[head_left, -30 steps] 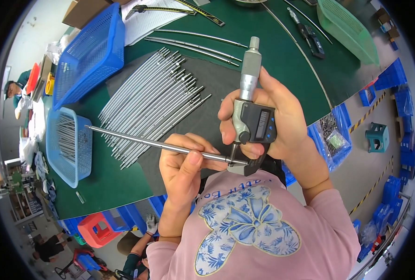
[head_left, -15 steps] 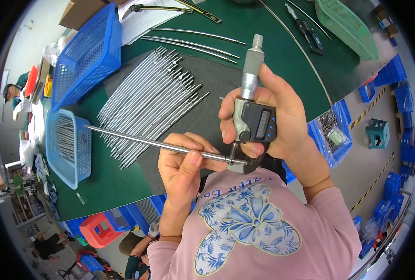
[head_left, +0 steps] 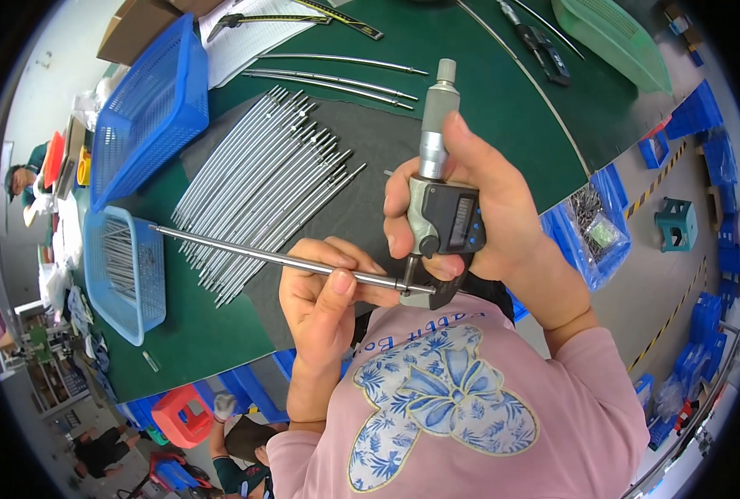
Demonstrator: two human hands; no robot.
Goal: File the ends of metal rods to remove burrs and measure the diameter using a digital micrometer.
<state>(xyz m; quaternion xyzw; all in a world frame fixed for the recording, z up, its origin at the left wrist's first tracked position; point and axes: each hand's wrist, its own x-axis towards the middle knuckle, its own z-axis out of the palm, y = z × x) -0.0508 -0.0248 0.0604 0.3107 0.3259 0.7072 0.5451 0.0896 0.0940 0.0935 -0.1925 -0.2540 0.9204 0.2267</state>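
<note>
while the left hand (head_left: 324, 299) pinches a long thin metal rod (head_left: 262, 256) between thumb and fingers, the right hand (head_left: 478, 208) is wrapped round a digital micrometer (head_left: 440, 212), fingers closed on its body and thumb on the front. the rod sits level in front of the pink shirt, its near end tucked into the micrometer's gap, its far end reaching out over the light blue basket (head_left: 124, 274) on the green table (head_left: 486, 91). looks like a stiff, smooth steel piece, light but long, so i'd judge it wants holding close to the measured end, just as the left hand has it, or the free length will wag. polished surface, likely slippery, so a firm pinch rather than a loose one. the micrometer seems the heavier, more delicate item; best gripped by the frame, keeping fingers off the screen. a fanned pile of rods (head_left: 262, 179) lies on the dark mat (head_left: 370, 191) behind, with a bigger blue basket (head_left: 149, 108) beyond.
</note>
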